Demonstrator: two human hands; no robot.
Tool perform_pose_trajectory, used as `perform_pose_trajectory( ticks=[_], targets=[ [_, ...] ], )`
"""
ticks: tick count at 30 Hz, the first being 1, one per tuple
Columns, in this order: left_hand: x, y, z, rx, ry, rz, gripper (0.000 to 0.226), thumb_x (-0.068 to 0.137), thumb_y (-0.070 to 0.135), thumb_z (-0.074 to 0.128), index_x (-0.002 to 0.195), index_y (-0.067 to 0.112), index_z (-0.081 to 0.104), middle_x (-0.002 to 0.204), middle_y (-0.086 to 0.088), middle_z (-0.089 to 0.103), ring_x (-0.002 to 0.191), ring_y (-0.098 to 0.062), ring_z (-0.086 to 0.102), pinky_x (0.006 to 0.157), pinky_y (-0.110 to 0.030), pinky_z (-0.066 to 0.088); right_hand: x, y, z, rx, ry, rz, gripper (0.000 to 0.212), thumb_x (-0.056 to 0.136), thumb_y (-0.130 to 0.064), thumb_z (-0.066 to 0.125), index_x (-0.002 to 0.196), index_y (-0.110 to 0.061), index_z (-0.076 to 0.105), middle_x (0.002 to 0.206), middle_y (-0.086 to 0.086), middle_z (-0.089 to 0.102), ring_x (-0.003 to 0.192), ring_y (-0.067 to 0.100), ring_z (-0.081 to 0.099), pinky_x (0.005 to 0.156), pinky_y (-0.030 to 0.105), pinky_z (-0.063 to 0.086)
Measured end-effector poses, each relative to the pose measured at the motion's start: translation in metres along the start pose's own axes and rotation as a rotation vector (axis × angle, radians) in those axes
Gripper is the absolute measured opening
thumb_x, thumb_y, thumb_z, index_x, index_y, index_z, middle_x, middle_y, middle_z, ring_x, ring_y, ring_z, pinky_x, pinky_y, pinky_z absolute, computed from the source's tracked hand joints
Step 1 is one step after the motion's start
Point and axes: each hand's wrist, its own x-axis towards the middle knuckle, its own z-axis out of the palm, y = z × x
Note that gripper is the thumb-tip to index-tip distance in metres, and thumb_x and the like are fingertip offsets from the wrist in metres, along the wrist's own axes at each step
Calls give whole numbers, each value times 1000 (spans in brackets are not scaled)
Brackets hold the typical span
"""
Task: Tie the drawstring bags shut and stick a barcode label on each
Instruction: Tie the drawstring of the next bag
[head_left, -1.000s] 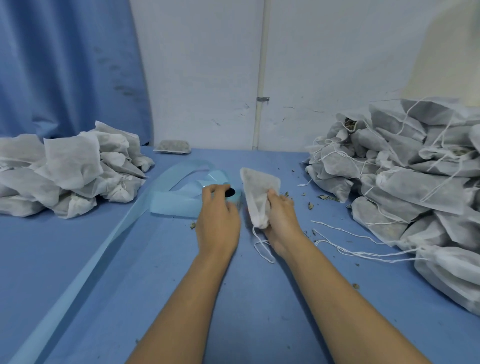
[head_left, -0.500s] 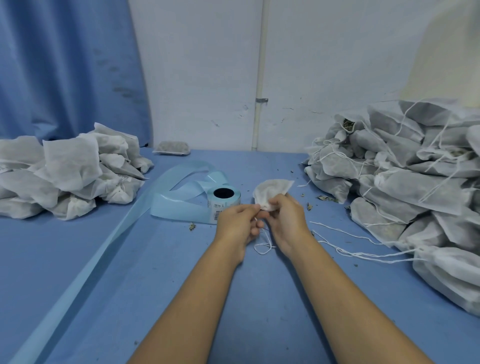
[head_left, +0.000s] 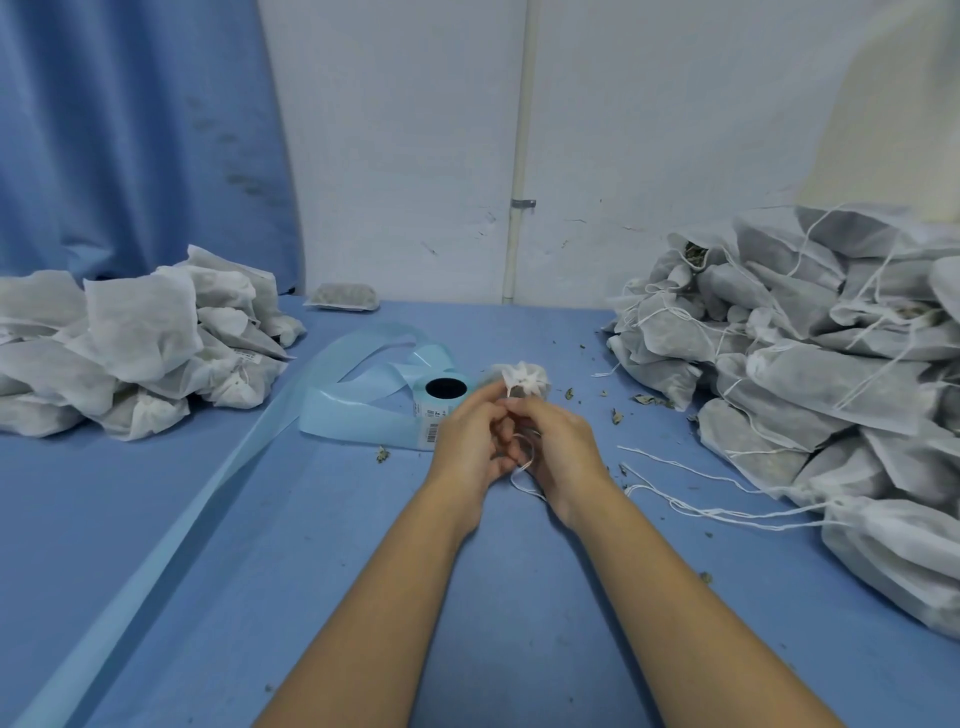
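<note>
Centrally, small white non-woven drawstring bag (head_left: 524, 383) with gathered neck above blue table (head_left: 260, 519), left hand (head_left: 470, 444) and right hand (head_left: 558, 447) pinching its white cord (head_left: 524, 470), label roll (head_left: 441, 402) just left.

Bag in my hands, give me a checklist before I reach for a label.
1. Bag mouth gathered: ok, puckered shut above the hands.
2. Grip: ok, left hand and right hand both pinch its neck.
3. Knot done: cannot tell, the hands hide it; a loop of drawstring hangs between them.
4. Label roll in reach: ok, it stands on the table just left of the left hand, barcode labels showing.
5. Label on this bag: cannot tell, none on the part that shows.
6. Clear path: not ok, loose strings from the right pile trail beside the right forearm.
</note>
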Motion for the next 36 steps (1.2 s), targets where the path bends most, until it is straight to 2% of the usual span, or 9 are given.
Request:
perform_pose_trajectory(
  ticks=[4,10,15,22,25,27,30,34,36],
  targets=[
    [0,-3,0,80,15,48,38,90,-4,38,94,22,65,50,1,39,38,-9,38,47,-22,30,-1,-1,-1,14,10,-30,17,82,-2,64,67,-8,68,53,9,58,46,18,50,43,22,41],
    [2,-5,3,251,6,125,30,91,-5,38,108,8,59,41,14,46,30,1,40,35,-9,30,5,-4,-8,106,105,51,9,80,-2,64,76,-6,70,75,9,71,67,17,66,65,25,51],
    [4,-7,5,354,28,153,20,93,4,45,103,15,59,60,8,46,38,3,44,40,-9,33,6,-6,-10,168,111,102,10,82,-5,64,76,-9,70,74,5,73,64,12,68,55,21,50],
    [5,-20,-12,858,202,439,9,96,13,47,100,16,55,69,6,50,65,-10,48,58,-20,34,10,-10,-20,200,57,63,11,97,-14,52,93,-12,61,78,-2,74,78,11,69,71,24,52],
    [6,-20,-17,1103,233,544,18,99,18,42,95,9,57,89,-3,56,83,-21,52,72,-32,40,9,-10,-23,-22,128,-37,10,96,-16,53,91,-13,61,68,-4,65,65,10,56,62,18,48],
    [4,-19,-14,1263,244,563,22,101,23,39,99,8,56,101,-5,52,85,-23,52,68,-33,39,9,-8,-22,-266,180,-154,13,95,-16,52,90,-9,61,64,-3,58,60,11,48,57,20,43],
    [0,-15,-9,1410,282,580,27,102,30,36,106,10,52,111,-2,45,83,-22,53,63,-31,34,8,-8,-18,-560,216,-303,17,93,-17,50,82,-7,58,67,-1,56,67,16,46,67,30,39],
    [1,-10,-7,1389,287,668,24,102,30,36,103,11,51,118,4,44,77,-17,51,60,-31,38,3,-7,-17,-960,256,-473,20,91,-17,43,72,-11,45,74,0,52,73,20,45,62,34,33],
    [2,-11,-6,1286,222,711,20,101,27,38,99,11,51,122,7,45,80,-14,52,63,-31,39,2,-5,-17,-1151,258,-537,20,94,-18,41,79,-11,51,87,4,56,86,24,48,69,38,36]
  ],
)
